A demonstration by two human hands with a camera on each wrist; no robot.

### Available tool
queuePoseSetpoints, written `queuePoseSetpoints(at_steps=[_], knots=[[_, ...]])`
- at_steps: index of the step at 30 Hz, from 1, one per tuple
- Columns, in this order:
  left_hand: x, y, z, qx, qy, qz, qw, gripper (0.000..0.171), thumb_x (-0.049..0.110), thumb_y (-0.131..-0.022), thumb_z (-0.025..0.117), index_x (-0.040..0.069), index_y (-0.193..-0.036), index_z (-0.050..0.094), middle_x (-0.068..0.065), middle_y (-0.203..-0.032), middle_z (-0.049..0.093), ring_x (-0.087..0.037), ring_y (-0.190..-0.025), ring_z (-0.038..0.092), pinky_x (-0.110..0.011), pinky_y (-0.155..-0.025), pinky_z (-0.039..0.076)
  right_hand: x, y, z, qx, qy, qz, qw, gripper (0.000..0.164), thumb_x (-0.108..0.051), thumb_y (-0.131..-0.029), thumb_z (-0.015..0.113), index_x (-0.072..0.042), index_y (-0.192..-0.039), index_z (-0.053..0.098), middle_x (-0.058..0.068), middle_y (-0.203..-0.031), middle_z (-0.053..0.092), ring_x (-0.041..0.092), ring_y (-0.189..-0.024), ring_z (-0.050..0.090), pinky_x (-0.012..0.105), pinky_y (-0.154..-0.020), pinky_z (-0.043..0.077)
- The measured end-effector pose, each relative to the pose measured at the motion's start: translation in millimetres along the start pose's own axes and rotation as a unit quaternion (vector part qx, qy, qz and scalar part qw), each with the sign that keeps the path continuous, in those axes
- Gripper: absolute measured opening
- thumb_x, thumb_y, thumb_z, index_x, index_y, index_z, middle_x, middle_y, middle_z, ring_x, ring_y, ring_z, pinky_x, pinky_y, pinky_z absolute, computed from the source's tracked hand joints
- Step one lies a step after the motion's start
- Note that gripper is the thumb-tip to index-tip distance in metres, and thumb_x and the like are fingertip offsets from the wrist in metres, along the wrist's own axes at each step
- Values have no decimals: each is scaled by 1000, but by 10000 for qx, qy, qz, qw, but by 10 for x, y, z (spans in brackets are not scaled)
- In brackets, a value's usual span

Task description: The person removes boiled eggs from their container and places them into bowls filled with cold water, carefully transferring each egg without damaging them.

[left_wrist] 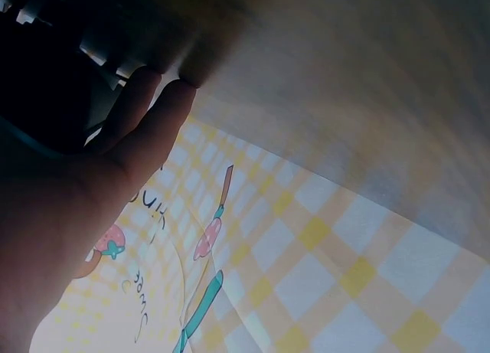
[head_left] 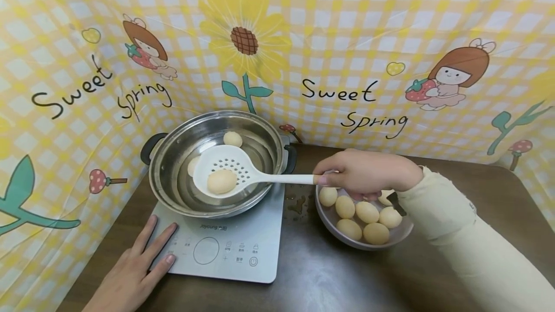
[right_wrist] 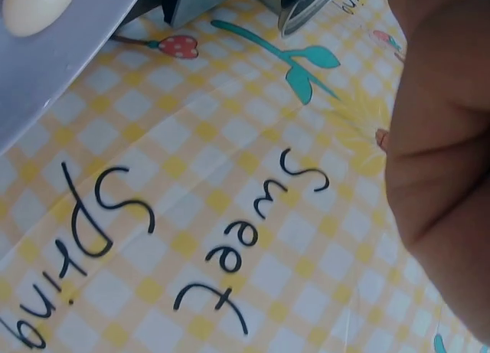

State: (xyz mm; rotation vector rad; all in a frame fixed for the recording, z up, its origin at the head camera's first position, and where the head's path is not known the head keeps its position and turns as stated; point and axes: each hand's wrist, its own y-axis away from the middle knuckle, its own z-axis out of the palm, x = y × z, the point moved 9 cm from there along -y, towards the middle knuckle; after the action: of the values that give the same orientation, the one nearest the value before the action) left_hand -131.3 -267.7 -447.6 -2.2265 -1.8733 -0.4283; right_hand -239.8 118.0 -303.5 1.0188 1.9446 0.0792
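My right hand (head_left: 351,172) grips the handle of a white slotted skimmer (head_left: 223,158), whose bowl hangs over a steel pot (head_left: 162,177). One egg (head_left: 222,182) lies in the skimmer. Two more eggs show in the pot, one at the back (head_left: 232,139) and one partly hidden behind the skimmer. Below the right hand stands a bowl (head_left: 329,227) with several eggs (head_left: 367,212), some covered by the hand and sleeve. My left hand (head_left: 130,268) rests with fingers spread at the left edge of the white induction cooker (head_left: 205,273); its fingers (left_wrist: 153,131) look straight in the left wrist view.
The pot sits on the cooker, with black handles at its left (head_left: 151,148) and right. Water drops (head_left: 298,203) wet the brown table (head_left: 312,278) between cooker and bowl. A yellow checked cloth (head_left: 338,28) hangs close behind and at the left.
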Motion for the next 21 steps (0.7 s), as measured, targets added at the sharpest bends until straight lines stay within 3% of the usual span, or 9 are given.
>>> queuePoseSetpoints(at_steps=[7,13,18,21], knots=[[-19,-10,0,-2,-48,-37,10000,62,40,-106,53,24,-161,29,-19,-167,2,-65,-116,46,-74,-78,41,79,168,-76,-51,-391,313,9987,22,-28,-109,48,-19,-118,66,3,-54,43,12,-39,32,27,-35,29],[-29,-11,4,71,29,49,10000,63,38,-105,55,24,-161,30,-20,-167,4,-65,-112,48,-73,-76,42,138,349,-175,44,-202,325,9993,23,-27,-109,49,-25,-125,66,1,-55,43,13,-39,34,27,-36,30],[-24,-8,-1,125,37,123,9998,63,37,-105,56,24,-161,30,-20,-167,5,-64,-111,50,-72,-75,42,264,605,-249,275,-244,245,9990,23,-30,-108,51,-22,-121,67,-1,-52,40,13,-38,33,26,-35,30],[-28,-7,-4,96,19,124,9999,63,37,-105,56,24,-161,30,-19,-167,4,-64,-111,49,-73,-76,42,408,776,-283,418,-284,432,9978,25,-36,-107,52,-23,-123,66,-1,-50,40,12,-37,32,26,-34,30]])
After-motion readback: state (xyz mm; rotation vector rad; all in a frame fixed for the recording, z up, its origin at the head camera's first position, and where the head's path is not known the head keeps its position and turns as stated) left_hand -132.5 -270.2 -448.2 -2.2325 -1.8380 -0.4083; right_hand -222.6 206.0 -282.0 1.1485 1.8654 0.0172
